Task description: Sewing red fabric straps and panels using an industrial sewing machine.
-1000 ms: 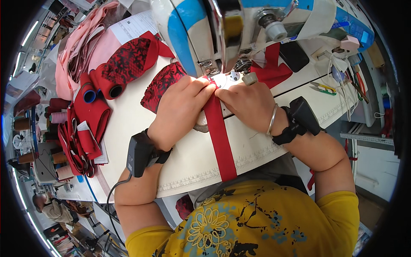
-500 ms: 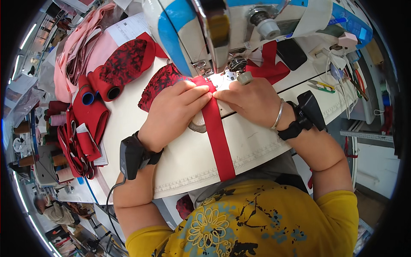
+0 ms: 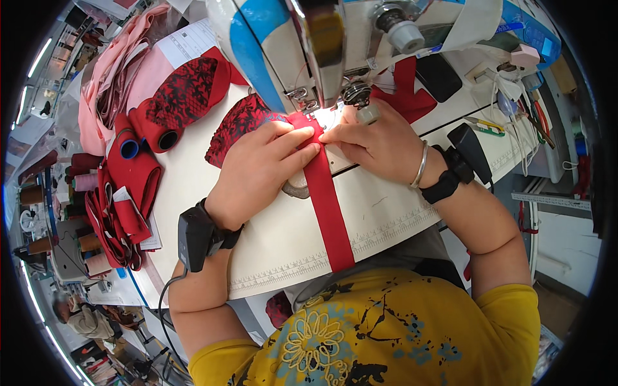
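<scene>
A long red fabric strip (image 3: pixel 329 219) runs from under the needle area of a white and blue sewing machine (image 3: pixel 265 38) down over the table's near edge. My left hand (image 3: pixel 262 164) is closed on the strip's left side near the needle, fingertips pressing on it and thumb hidden. From the right, my right hand (image 3: pixel 386 145) pinches the strip's edge with thumb and forefinger close to the lit needle area. Red and black patterned fabric (image 3: pixel 237 128) lies beyond my left hand and joins the red cloth at the machine. The needle tip itself is hard to make out.
Rolled red fabric (image 3: pixel 168 132) and folded red pieces (image 3: pixel 122 219) lie at left, beside pink cloth (image 3: pixel 106 96). A black phone (image 3: pixel 439 77) and yellow-green thread snips (image 3: pixel 484 127) lie at right. Thread spools (image 3: pixel 85 181) stand far left. A person (image 3: pixel 84 318) is in the background.
My right hand has shifted slightly, its thumb and forefinger now bent closer together at the strip's edge. My left hand stays on the strip, almost unmoved.
</scene>
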Available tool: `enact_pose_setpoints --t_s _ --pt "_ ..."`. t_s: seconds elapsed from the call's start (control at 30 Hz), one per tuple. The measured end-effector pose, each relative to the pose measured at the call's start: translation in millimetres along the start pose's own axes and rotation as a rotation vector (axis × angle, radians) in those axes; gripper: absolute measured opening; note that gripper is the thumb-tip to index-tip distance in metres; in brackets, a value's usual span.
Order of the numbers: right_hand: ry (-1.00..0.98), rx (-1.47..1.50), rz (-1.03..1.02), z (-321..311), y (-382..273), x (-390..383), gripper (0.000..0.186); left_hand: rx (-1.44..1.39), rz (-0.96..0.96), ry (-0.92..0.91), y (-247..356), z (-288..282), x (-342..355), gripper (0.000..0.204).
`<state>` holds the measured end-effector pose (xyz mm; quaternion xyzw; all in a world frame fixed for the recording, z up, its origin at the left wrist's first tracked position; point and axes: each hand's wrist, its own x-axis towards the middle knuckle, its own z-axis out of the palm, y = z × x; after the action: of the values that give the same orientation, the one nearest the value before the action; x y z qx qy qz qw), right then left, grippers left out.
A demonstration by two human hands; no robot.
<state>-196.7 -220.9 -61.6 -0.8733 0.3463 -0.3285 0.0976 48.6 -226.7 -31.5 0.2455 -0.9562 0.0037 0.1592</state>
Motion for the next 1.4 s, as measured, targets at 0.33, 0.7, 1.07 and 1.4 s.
enact_pose_setpoints --t_s 0.33,0.7,1.07,1.4 --pt "0.001 -0.012 -0.032 0.2 2.4 -0.6 0.022 -0.150 -0.137 0.074 21.9 -0.1 6.5 0.041" --pt "0.019 -0.011 -0.048 0.5 2.6 1.1 0.008 -0.113 -0.042 0.154 11.9 14.9 2.0 0.029" --pt "-0.002 0.018 -0.030 -0.3 5.1 1.2 0.009 -0.130 -0.018 0.142 9.7 15.1 1.0 0.030" --pt "-0.092 0.073 -0.117 -7.4 3.4 1.3 0.027 -0.129 0.030 0.121 6.0 12.7 0.6 0.030"
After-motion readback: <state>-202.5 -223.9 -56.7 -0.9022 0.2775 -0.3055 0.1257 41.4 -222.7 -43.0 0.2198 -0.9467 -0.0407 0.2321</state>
